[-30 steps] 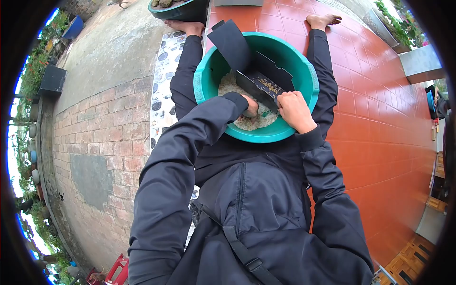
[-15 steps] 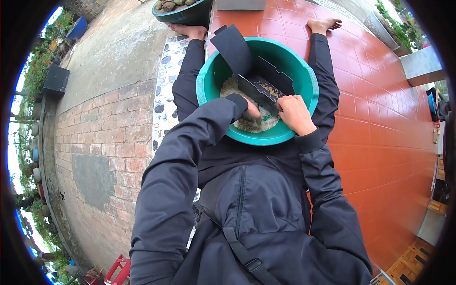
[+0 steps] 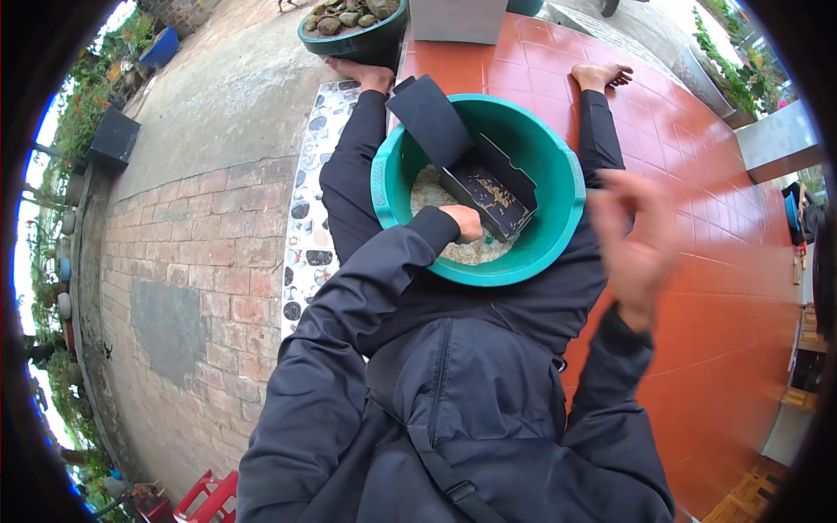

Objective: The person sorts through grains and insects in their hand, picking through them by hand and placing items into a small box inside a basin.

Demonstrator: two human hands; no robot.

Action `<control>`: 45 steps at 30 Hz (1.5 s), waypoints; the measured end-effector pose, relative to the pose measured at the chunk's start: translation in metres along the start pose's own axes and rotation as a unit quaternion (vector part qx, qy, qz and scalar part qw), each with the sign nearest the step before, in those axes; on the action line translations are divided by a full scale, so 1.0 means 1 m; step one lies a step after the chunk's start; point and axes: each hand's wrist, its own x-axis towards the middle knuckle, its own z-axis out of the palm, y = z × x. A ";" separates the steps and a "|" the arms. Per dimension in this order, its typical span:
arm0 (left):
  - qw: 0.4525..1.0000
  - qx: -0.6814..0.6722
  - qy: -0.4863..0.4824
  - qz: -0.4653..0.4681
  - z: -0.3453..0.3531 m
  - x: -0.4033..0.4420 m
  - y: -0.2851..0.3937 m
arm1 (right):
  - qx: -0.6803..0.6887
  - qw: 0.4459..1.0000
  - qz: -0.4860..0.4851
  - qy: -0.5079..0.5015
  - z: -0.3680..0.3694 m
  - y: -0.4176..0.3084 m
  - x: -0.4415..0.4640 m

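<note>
A green plastic tub rests between my legs, with pale grains at its bottom. Tilted inside it is a black box, its lid flap raised toward the upper left. Yellowish-brown grains lie scattered in the box. My left hand is closed at the near wall of the box and appears to grip it; its fingertips are hidden. Smeared by motion, my right hand is raised outside the tub on the right, so its grip is unclear.
Red-orange floor tiles extend on the right, a pebble-patterned strip and brick paving on the left. A planter with stones and a grey block stand ahead. A red plastic stool is at the lower left.
My right hand has left the box and swung out to the right. My left hand has come up from the pale grains to the box's wall. The view has shifted slightly.
</note>
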 end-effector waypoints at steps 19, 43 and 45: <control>0.985 -0.033 0.165 -0.038 0.015 -0.023 -0.009 | -0.685 0.432 0.457 -0.367 0.146 0.409 0.256; 0.986 -0.059 0.138 -0.076 0.006 -0.032 -0.001 | -0.715 0.373 0.463 -0.367 0.147 0.396 0.255; 0.982 -0.064 0.163 -0.074 0.004 -0.038 0.003 | -0.714 0.400 0.426 -0.386 0.140 0.391 0.249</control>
